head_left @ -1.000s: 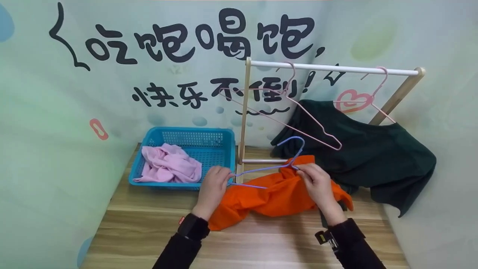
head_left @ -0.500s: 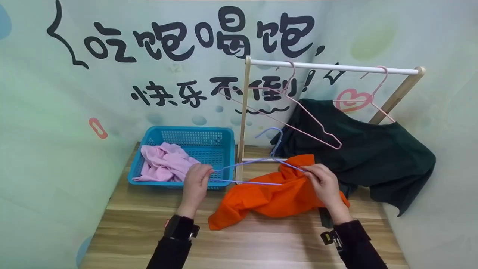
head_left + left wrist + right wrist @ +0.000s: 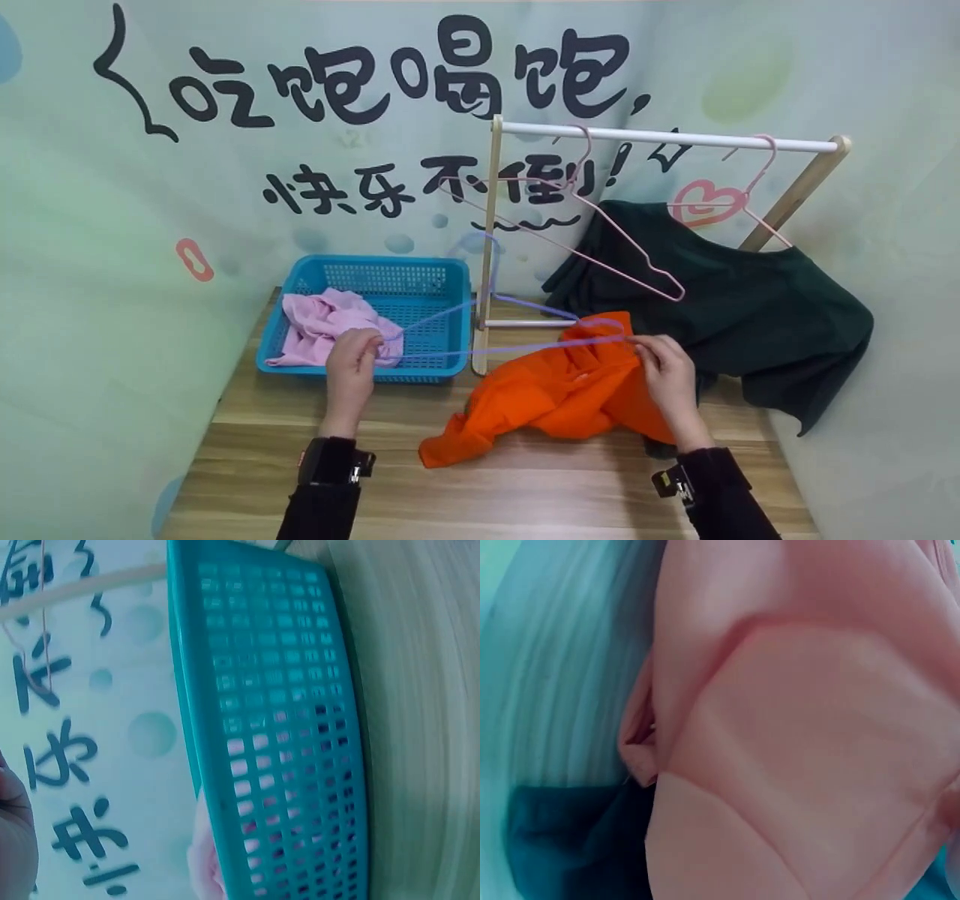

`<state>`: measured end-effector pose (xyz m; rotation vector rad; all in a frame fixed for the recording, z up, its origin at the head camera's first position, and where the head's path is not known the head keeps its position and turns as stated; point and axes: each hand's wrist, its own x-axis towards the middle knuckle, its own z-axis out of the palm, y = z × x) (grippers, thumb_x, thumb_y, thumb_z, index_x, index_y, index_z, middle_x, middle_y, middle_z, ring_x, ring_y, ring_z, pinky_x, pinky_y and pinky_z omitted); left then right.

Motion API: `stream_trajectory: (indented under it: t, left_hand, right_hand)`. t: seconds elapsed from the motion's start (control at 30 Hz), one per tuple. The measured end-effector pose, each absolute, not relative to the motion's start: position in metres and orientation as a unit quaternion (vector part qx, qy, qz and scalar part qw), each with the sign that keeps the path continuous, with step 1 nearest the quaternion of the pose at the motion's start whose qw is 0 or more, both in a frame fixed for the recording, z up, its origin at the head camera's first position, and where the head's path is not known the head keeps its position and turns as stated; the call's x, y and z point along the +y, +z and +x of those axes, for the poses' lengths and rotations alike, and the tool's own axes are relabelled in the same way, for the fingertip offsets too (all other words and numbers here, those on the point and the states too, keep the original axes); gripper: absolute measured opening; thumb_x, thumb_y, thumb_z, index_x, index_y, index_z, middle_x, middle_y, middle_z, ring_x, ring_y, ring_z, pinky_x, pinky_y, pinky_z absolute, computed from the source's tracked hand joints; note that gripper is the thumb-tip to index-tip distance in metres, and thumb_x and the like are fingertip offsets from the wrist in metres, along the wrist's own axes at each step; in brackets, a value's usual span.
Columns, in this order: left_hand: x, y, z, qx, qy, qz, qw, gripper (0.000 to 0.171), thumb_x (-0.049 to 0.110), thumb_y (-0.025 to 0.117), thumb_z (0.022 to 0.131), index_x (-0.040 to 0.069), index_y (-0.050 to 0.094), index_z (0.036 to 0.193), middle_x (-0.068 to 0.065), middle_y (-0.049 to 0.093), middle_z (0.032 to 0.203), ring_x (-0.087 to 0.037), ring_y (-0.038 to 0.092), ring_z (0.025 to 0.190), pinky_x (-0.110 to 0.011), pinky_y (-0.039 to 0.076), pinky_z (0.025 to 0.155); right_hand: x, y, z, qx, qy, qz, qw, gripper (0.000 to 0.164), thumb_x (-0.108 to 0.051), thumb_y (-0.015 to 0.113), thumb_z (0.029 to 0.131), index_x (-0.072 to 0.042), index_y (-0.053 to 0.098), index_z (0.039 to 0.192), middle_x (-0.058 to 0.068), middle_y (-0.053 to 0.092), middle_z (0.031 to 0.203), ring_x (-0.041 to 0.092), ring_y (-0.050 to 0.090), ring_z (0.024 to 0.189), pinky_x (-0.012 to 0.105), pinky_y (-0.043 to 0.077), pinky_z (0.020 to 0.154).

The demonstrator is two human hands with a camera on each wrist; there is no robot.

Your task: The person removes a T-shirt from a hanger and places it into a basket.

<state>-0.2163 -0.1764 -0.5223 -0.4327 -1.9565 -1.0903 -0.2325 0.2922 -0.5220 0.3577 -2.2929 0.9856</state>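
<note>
A thin blue-violet clothes hanger (image 3: 517, 349) is held up in front of the rack, its hook upward and slightly blurred. Its left end is pinched by my left hand (image 3: 351, 375), which is over the front of the blue basket (image 3: 442, 367). My right hand (image 3: 670, 379) pinches near the hanger's other end. A crumpled orange garment (image 3: 547, 397) lies below and behind the hanger, reaching up to the right fingers; I cannot tell whether they grip it too. Its cloth (image 3: 810, 727) fills the right wrist view, looking pinkish there. Only a sliver of the left hand (image 3: 15, 840) shows in the left wrist view.
A pink garment (image 3: 322, 319) lies bunched in the basket. Behind stands a rack with a white rail (image 3: 675, 139). A bare pink hanger (image 3: 630, 251) and another pink hanger (image 3: 769, 161) hang there, the latter bearing a dark green garment (image 3: 757, 315).
The left hand has moved left with the hanger's end, from beside the orange garment to the basket. The hanger's hook has moved left. The right hand has shifted slightly right.
</note>
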Motion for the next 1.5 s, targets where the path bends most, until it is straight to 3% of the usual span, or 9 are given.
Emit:
stream_trajectory:
  t: [0.3,0.43,0.57,0.67,0.77,0.87,1.0,1.23,1.5]
  left_hand:
    - [-0.177,-0.521,-0.216,-0.772,-0.455,-0.165,0.412,0.011,-0.011,0.064,0.086,0.0,0.064,0.087,-0.008,0.056,0.074,-0.023,0.052,0.073,-0.03,0.04,0.073]
    - [-0.165,-0.521,-0.218,-0.769,-0.45,-0.181,0.417,0.012,-0.01,0.066,0.085,0.001,0.065,0.087,-0.007,0.057,0.074,-0.024,0.052,0.074,-0.031,0.041,0.073]
    - [-0.15,-0.52,-0.22,-0.757,-0.454,-0.199,0.426,0.002,0.001,0.065,0.091,0.001,0.067,0.089,-0.009,0.061,0.079,-0.027,0.055,0.078,-0.031,0.043,0.077]
    - [-0.138,-0.52,-0.221,-0.751,-0.456,-0.209,0.429,0.014,0.013,0.061,0.097,0.002,0.067,0.09,-0.008,0.059,0.078,-0.026,0.054,0.077,-0.032,0.042,0.075]
    - [-0.128,-0.52,-0.22,-0.75,-0.46,-0.211,0.427,0.024,0.022,0.058,0.099,0.002,0.066,0.089,-0.007,0.058,0.076,-0.025,0.053,0.074,-0.032,0.042,0.073]
    - [-0.119,-0.52,-0.218,-0.751,-0.461,-0.21,0.425,0.022,0.021,0.059,0.099,0.002,0.066,0.089,-0.007,0.059,0.078,-0.026,0.054,0.076,-0.032,0.043,0.075]
    - [-0.109,-0.52,-0.216,-0.756,-0.455,-0.214,0.418,0.015,0.014,0.062,0.096,0.002,0.066,0.088,-0.008,0.061,0.079,-0.026,0.056,0.078,-0.033,0.044,0.076]
    - [-0.092,-0.509,-0.213,-0.786,-0.451,-0.201,0.373,0.003,0.004,0.066,0.093,0.003,0.067,0.095,-0.007,0.066,0.088,-0.024,0.059,0.083,-0.037,0.048,0.078]
    - [-0.089,-0.504,-0.209,-0.82,-0.469,-0.145,0.293,0.03,0.008,0.064,0.096,0.0,0.058,0.124,-0.008,0.066,0.098,-0.019,0.058,0.085,-0.038,0.052,0.071]
  right_hand:
    - [0.288,-0.506,-0.23,-0.866,0.388,0.141,0.283,0.027,-0.006,0.061,0.098,-0.005,0.067,0.124,0.01,0.066,0.12,0.023,0.058,0.11,0.014,0.035,0.098]
    - [0.28,-0.488,-0.231,-0.846,0.368,0.216,0.319,0.035,-0.015,0.061,0.099,-0.005,0.062,0.132,0.013,0.061,0.131,0.031,0.052,0.12,0.029,0.033,0.107]
    - [0.27,-0.473,-0.231,-0.844,0.309,0.287,0.33,0.045,-0.036,0.055,0.102,-0.008,0.06,0.136,0.01,0.059,0.136,0.033,0.053,0.122,0.045,0.035,0.106]
    - [0.264,-0.468,-0.229,-0.852,0.273,0.306,0.326,0.045,-0.038,0.054,0.102,-0.01,0.06,0.136,0.007,0.064,0.129,0.029,0.057,0.115,0.047,0.037,0.102]
    - [0.261,-0.466,-0.227,-0.855,0.266,0.305,0.324,0.037,-0.024,0.063,0.098,-0.01,0.063,0.132,0.005,0.069,0.117,0.026,0.06,0.104,0.045,0.04,0.098]
    - [0.263,-0.466,-0.226,-0.855,0.275,0.293,0.329,0.032,-0.007,0.07,0.091,-0.007,0.068,0.123,0.004,0.069,0.097,0.024,0.059,0.085,0.039,0.042,0.087]
    - [0.269,-0.468,-0.226,-0.845,0.29,0.273,0.357,0.021,0.003,0.071,0.088,-0.006,0.072,0.107,0.003,0.062,0.076,0.022,0.054,0.07,0.033,0.039,0.071]
    - [0.284,-0.456,-0.231,-0.831,0.304,0.252,0.392,0.017,0.008,0.071,0.085,-0.005,0.072,0.096,0.004,0.062,0.072,0.022,0.053,0.067,0.032,0.031,0.065]
    - [0.32,-0.436,-0.241,-0.82,0.311,0.232,0.421,0.012,0.007,0.069,0.086,-0.002,0.072,0.093,0.007,0.06,0.068,0.025,0.053,0.064,0.03,0.029,0.065]
